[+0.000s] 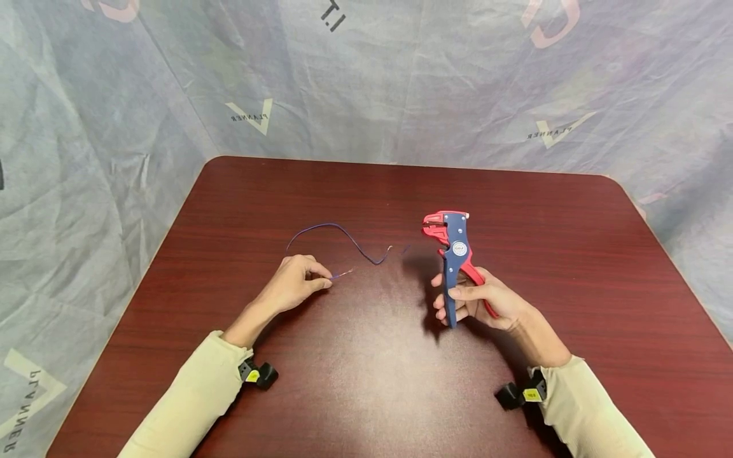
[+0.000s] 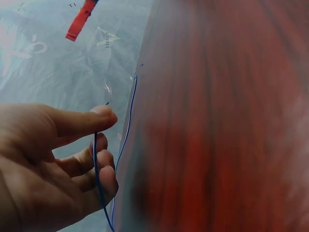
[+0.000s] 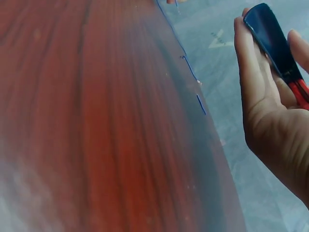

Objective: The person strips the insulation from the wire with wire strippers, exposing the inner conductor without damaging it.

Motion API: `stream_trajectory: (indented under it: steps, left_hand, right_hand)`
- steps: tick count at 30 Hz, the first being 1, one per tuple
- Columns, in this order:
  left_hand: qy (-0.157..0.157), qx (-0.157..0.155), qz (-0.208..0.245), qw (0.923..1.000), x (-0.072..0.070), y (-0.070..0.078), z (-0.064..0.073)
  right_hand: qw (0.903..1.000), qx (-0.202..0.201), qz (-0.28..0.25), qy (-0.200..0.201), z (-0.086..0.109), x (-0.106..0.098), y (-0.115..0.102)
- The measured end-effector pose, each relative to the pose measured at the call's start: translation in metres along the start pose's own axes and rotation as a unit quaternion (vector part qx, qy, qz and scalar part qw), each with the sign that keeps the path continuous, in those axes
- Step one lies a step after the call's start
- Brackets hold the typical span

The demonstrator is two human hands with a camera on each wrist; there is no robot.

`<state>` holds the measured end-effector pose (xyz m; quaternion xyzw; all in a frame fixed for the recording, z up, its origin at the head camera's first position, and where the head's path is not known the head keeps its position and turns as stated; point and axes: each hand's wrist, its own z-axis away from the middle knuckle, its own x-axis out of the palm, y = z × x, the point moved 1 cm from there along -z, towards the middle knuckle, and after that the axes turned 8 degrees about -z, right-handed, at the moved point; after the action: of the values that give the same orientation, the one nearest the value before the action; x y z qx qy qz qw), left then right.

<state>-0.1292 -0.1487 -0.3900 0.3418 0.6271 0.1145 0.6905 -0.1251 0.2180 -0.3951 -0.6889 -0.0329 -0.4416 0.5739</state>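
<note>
Between thumb and forefinger, my left hand pinches a thin blue wire close to one end, where bare copper strands stick out past the fingertips. From there the wire loops behind the hand and across the table, its other end also showing bare copper. In the left wrist view the wire runs down past the curled fingers. My right hand holds a wire stripper with a blue body and red jaws and lever. Its head points away from me, above the table, and the thumb lies on the blue handle.
A short blue scrap lies on the table between the wire's far end and the stripper. The reddish-brown wooden table has rounded far corners. Grey printed sheeting hangs behind it and along the sides.
</note>
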Motion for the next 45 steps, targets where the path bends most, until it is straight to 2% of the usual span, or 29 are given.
stream_trajectory:
  steps: [5, 12, 21, 28, 35, 41, 45]
  left_hand:
    - [0.002, 0.003, -0.002, 1.0, 0.002, -0.002, -0.001]
    - [-0.006, 0.007, -0.005, 0.9999, 0.007, -0.006, -0.002]
    - [-0.007, 0.011, 0.015, 0.9998, 0.01, -0.007, -0.003]
    - [0.003, 0.017, 0.015, 0.9997, 0.013, -0.009, -0.003]
    - [0.012, 0.029, 0.004, 0.9995, 0.015, -0.009, -0.004]
    - [0.01, 0.027, -0.001, 0.9996, 0.015, -0.008, -0.004]
    - [0.006, 0.023, -0.005, 0.9997, 0.015, -0.009, -0.004]
  right_hand:
    - [0.9979, 0.004, 0.032, 0.056, 0.003, -0.005, -0.002]
    - [0.9891, 0.023, 0.068, 0.128, 0.008, -0.012, -0.002]
    - [0.9729, 0.061, 0.095, 0.202, 0.013, -0.024, 0.0]
    - [0.9639, 0.073, 0.11, 0.231, 0.014, -0.027, -0.001]
    - [0.9496, 0.101, 0.133, 0.265, 0.013, -0.026, -0.002]
    - [0.9386, 0.131, 0.164, 0.274, 0.014, -0.023, -0.006]
    - [0.9363, 0.133, 0.178, 0.272, 0.015, -0.02, -0.009]
